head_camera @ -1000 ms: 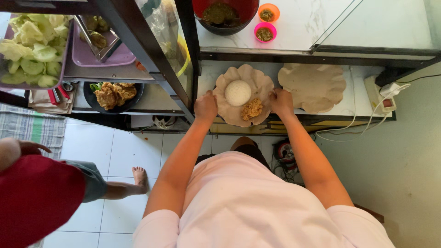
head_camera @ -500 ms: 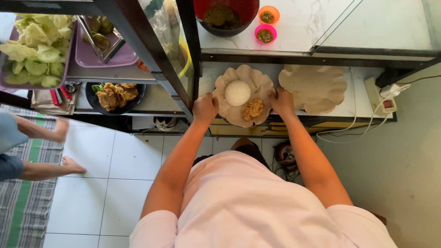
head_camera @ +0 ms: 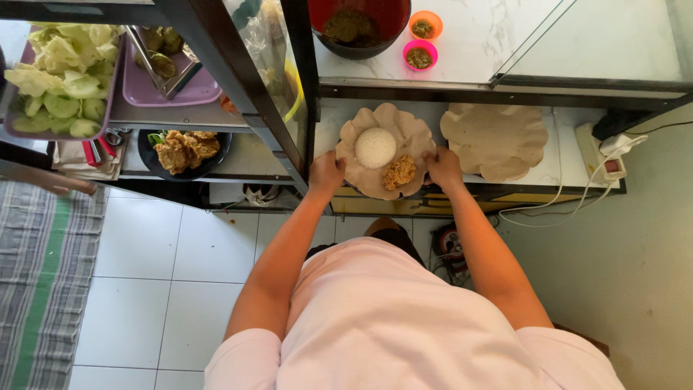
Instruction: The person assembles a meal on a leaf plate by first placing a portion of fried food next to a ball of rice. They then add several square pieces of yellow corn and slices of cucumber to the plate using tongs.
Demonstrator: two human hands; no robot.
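Note:
A plate lined with brown paper [head_camera: 415,128] sits on the shelf in front of me, bearing a white mound of rice [head_camera: 375,146] and a piece of fried food [head_camera: 398,172]. My left hand [head_camera: 326,173] grips the plate's left edge. My right hand [head_camera: 443,166] grips its right edge. Both arms reach forward from my pink shirt.
A second paper-lined empty plate [head_camera: 494,139] lies to the right. Above stand a red bowl of dark sauce [head_camera: 359,25] and two small sauce cups [head_camera: 421,55]. At left are a tray of cabbage and cucumber [head_camera: 58,79], a purple tray [head_camera: 162,83], a black bowl of fried pieces [head_camera: 184,150]. White cables [head_camera: 577,202].
Another person at the left has walked off; only a small part of a limb shows at the left edge now. My hands stay on the plate.

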